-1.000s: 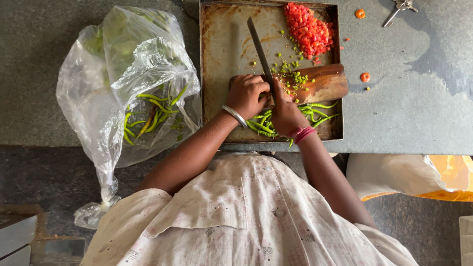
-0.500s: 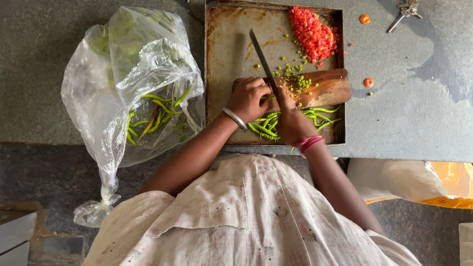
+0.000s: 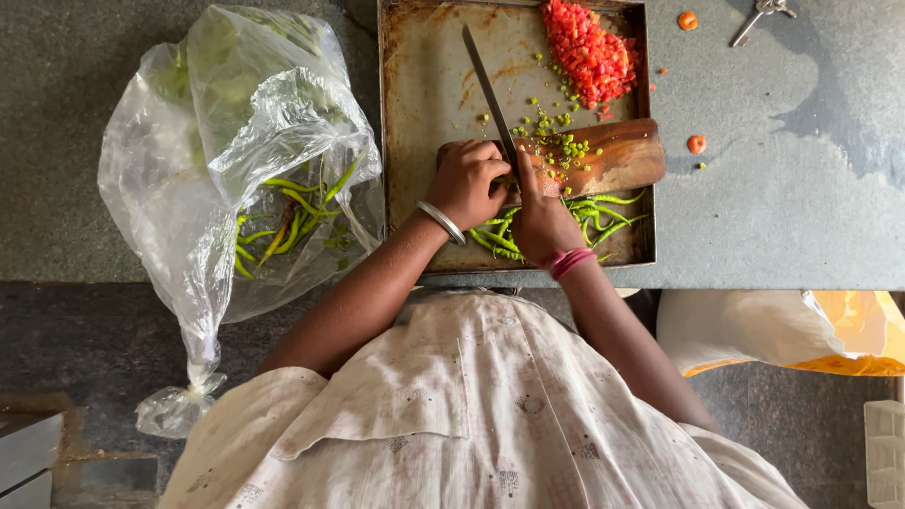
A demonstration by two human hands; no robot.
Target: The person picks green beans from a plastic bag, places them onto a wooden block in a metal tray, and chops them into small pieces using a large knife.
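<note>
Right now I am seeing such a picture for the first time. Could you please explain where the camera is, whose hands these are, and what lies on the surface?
There is no machine here. A person wears one camera on the head, and it looks down over their shirt at their own two bare hands. The left hand, with a silver bangle, grips a knife. The right hand rests on green chillies beside a wooden board. Both lie in a metal tray, which also holds a pile of chopped red pieces. The tray stands on a grey counter, next to a plastic bag with more chillies inside.
</note>
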